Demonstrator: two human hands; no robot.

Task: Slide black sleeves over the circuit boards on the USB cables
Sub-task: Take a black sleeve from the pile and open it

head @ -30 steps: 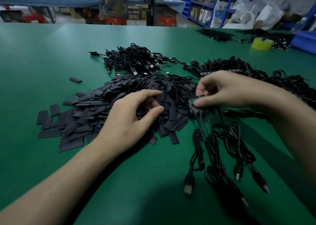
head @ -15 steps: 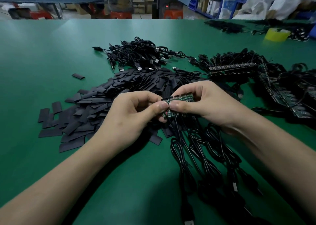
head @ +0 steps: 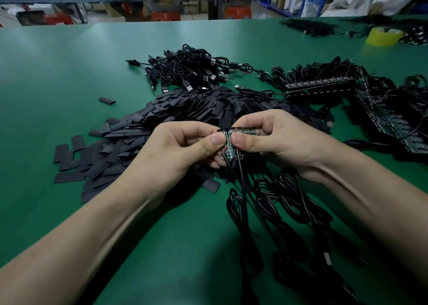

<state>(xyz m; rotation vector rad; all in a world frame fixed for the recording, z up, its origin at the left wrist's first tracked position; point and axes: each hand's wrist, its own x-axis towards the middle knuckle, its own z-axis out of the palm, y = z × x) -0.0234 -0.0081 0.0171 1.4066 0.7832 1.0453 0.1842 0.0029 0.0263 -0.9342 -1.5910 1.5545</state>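
Gripping the bunched circuit boards (head: 243,131) in the right hand (head: 278,142) above the sleeve pile (head: 139,138), pinching one black sleeve (head: 224,122) in the left hand (head: 176,156), apparently starting the slide, needing its mouth aligned next.

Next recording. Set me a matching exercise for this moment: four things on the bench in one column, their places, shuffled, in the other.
Things
1. yellow roll of tape
2. row of small green circuit boards
3. single flat black sleeve
4. tangled heap of black USB cables

Places
A. pinched between the left hand and the right hand
B. far right of the green table
C. lying alone, just off the far-left edge of the pile of black sleeves
D. beyond that pile, mid-table

Pairs: 1-B, 2-A, 3-C, 4-D.
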